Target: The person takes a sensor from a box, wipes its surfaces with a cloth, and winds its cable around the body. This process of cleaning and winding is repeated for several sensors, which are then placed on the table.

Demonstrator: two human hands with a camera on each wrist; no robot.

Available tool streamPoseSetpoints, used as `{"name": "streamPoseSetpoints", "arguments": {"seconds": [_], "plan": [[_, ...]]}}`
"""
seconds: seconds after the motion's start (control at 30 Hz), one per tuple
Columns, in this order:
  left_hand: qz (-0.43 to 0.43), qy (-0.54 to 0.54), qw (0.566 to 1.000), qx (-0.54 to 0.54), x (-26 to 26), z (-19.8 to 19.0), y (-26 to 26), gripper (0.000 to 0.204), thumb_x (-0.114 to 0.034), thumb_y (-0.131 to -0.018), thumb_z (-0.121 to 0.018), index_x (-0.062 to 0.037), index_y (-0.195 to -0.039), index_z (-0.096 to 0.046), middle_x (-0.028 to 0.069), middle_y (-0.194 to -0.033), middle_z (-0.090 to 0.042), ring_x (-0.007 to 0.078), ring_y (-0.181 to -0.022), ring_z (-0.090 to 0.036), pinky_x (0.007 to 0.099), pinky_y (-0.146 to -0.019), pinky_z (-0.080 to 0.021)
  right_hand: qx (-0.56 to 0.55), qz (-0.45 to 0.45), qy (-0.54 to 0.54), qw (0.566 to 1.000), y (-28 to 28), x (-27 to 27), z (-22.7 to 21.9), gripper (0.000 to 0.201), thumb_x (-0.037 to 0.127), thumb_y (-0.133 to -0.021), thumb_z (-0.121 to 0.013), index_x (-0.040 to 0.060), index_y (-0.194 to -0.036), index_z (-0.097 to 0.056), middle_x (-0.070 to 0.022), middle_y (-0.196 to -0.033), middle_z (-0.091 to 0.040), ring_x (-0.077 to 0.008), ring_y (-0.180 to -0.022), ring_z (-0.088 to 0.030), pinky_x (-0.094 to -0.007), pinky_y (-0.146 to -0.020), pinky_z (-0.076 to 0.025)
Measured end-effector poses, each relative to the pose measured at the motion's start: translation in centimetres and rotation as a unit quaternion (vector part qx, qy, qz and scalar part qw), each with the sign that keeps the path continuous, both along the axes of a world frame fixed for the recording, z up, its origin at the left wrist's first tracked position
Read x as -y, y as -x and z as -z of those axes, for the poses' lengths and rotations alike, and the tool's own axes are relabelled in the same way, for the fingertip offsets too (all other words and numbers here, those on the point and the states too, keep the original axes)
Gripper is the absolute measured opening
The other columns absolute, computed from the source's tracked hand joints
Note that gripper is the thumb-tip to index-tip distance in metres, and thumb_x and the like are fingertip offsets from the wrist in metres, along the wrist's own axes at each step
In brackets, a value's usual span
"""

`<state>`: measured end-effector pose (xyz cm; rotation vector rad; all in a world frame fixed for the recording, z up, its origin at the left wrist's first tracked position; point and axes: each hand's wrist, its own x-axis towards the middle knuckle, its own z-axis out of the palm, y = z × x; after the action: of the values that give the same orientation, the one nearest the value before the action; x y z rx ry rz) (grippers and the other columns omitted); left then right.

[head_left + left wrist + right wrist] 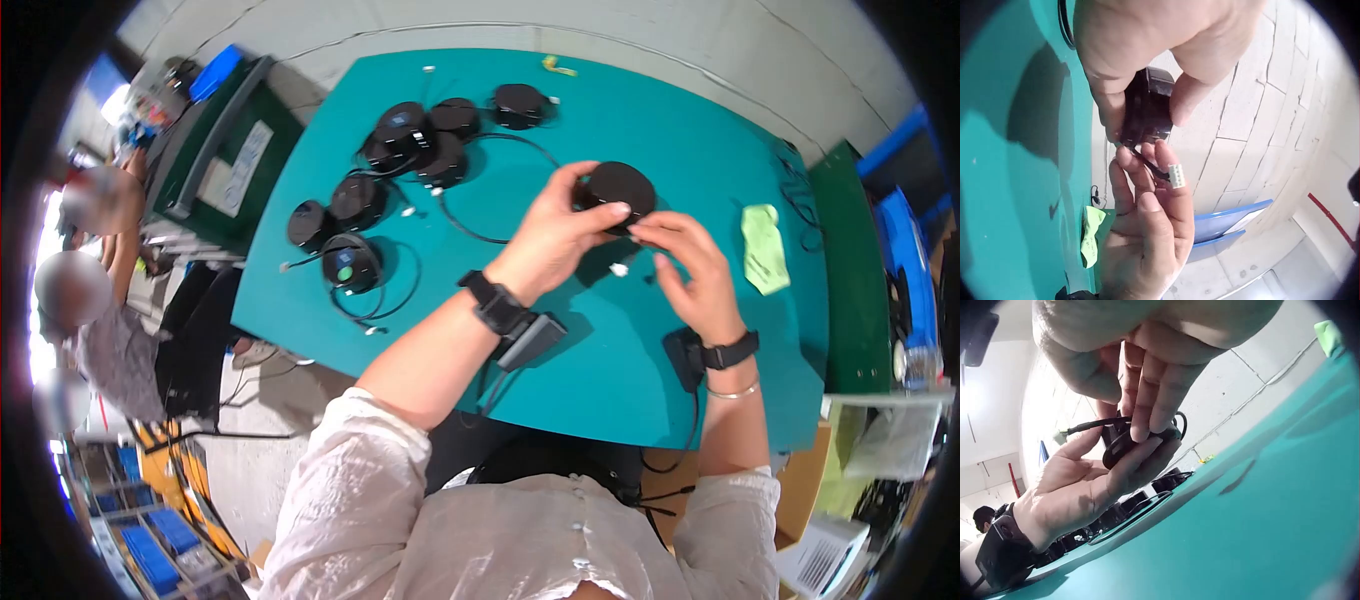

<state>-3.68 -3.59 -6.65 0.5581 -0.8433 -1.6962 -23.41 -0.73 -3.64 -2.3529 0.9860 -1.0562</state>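
The black round unit (622,188) is held above the surface (610,380), just ahead and to the left of the right hand (705,278); its shape gives no clear long axis, but its cable (1155,167) with a white connector (1175,176) passes over the right hand's fingers. The left hand (550,235) grasps the unit between thumb and fingers, while the right one is loosely extended, fingertips touching near the unit's edge, thumb standing apart.
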Motion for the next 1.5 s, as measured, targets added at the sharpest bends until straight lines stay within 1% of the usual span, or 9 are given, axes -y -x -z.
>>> {"name": "streamPoseSetpoints", "arguments": {"seconds": [0.17,0.37,0.53,0.7,0.87,1.1,1.33,1.4,1.5], "plan": [[-0.061,-0.016,0.997,0.038,0.0,-0.3,-0.3,0.068,0.005,-0.081,-0.067,-0.0015,-0.138,-0.029,0.0126,-0.124,-0.048,0.0212,-0.113,-0.054,0.0363,-0.093,-0.049,-0.034,-0.016,-0.048,0.998,-0.1,0.1,0.4,0.041,-0.011,-0.079,-0.051,0.0070,-0.113,-0.066,-0.0111,-0.122,-0.059,-0.0272,-0.108,-0.061,-0.0343,-0.086,-0.050],[-0.179,0.089,0.977,0.076,-0.2,-2.3,-1.8,0.085,0.014,-0.076,-0.063,-0.0114,-0.146,-0.022,0.0107,-0.127,-0.044,0.0202,-0.117,-0.051,0.0335,-0.096,-0.046,-0.046,-0.024,-0.117,0.992,0.2,0.6,0.9,0.042,-0.010,-0.082,-0.048,0.0061,-0.116,-0.065,-0.0107,-0.132,-0.057,-0.0248,-0.116,-0.058,-0.0315,-0.091,-0.049],[-0.181,0.072,0.979,0.057,-1.9,-4.8,-5.5,0.068,0.008,-0.077,-0.065,0.0098,-0.136,-0.033,0.0131,-0.121,-0.056,0.0210,-0.111,-0.056,0.0345,-0.094,-0.047,0.020,0.044,-0.112,0.993,0.9,1.1,1.3,0.036,-0.008,-0.085,-0.048,0.0054,-0.114,-0.066,-0.0106,-0.130,-0.058,-0.0224,-0.116,-0.058,-0.0298,-0.091,-0.049],[-0.124,0.035,0.983,0.130,-6.3,-7.5,-11.7,0.053,0.004,-0.079,-0.065,0.0104,-0.128,-0.046,0.0130,-0.114,-0.060,0.0188,-0.101,-0.060,0.0310,-0.086,-0.049,0.117,0.068,-0.141,0.981,1.7,2.1,2.5,0.027,-0.003,-0.090,-0.048,-0.0002,-0.110,-0.066,-0.0124,-0.124,-0.061,-0.0199,-0.103,-0.064,-0.0295,-0.085,-0.052],[-0.200,-0.019,0.946,0.254,-4.8,-4.8,-18.0,0.056,0.005,-0.079,-0.062,0.0140,-0.131,-0.042,0.0146,-0.108,-0.060,0.0189,-0.094,-0.060,0.0300,-0.079,-0.048,0.156,0.061,-0.137,0.976,1.7,2.0,2.4,0.023,-0.001,-0.093,-0.047,-0.0038,-0.107,-0.066,-0.0130,-0.121,-0.062,-0.0185,-0.090,-0.067,-0.0277,-0.080,-0.054],[-0.212,-0.063,0.944,0.244,-3.2,-1.5,-19.4,0.063,0.003,-0.077,-0.066,0.0120,-0.134,-0.039,0.0189,-0.116,-0.054,0.0215,-0.095,-0.055,0.0307,-0.074,-0.043,0.169,0.082,-0.149,0.971,2.6,2.7,3.3,0.023,0.001,-0.093,-0.048,-0.0021,-0.104,-0.067,-0.0099,-0.116,-0.065,-0.0156,-0.083,-0.068,-0.0265,-0.073,-0.054],[-0.247,-0.052,0.890,0.380,-2.5,-0.7,-19.1,0.066,0.003,-0.076,-0.067,0.0107,-0.135,-0.040,0.0226,-0.126,-0.051,0.0286,-0.114,-0.052,0.0354,-0.093,-0.043,0.184,0.096,-0.163,0.965,3.2,3.2,4.1,0.022,0.000,-0.092,-0.048,-0.0011,-0.103,-0.068,-0.0086,-0.112,-0.067,-0.0144,-0.081,-0.068,-0.0252,-0.070,-0.054],[-0.299,-0.018,0.835,0.461,-2.6,-0.7,-18.6,0.064,0.001,-0.076,-0.068,0.0115,-0.133,-0.042,0.0229,-0.127,-0.052,0.0296,-0.115,-0.053,0.0351,-0.097,-0.043,0.182,0.101,-0.161,0.965,3.2,3.2,4.0,0.022,0.000,-0.093,-0.048,-0.0009,-0.103,-0.068,-0.0084,-0.112,-0.067,-0.0143,-0.081,-0.068,-0.0251,-0.070,-0.054],[-0.287,-0.033,0.830,0.477,-2.9,-1.6,-17.8,0.064,0.000,-0.078,-0.067,0.0119,-0.134,-0.040,0.0231,-0.131,-0.049,0.0302,-0.124,-0.047,0.0341,-0.105,-0.036,0.194,0.101,-0.159,0.963,3.4,3.3,3.8,0.022,0.001,-0.093,-0.048,-0.0012,-0.103,-0.067,-0.0085,-0.110,-0.067,-0.0147,-0.082,-0.068,-0.0251,-0.071,-0.053]]}}
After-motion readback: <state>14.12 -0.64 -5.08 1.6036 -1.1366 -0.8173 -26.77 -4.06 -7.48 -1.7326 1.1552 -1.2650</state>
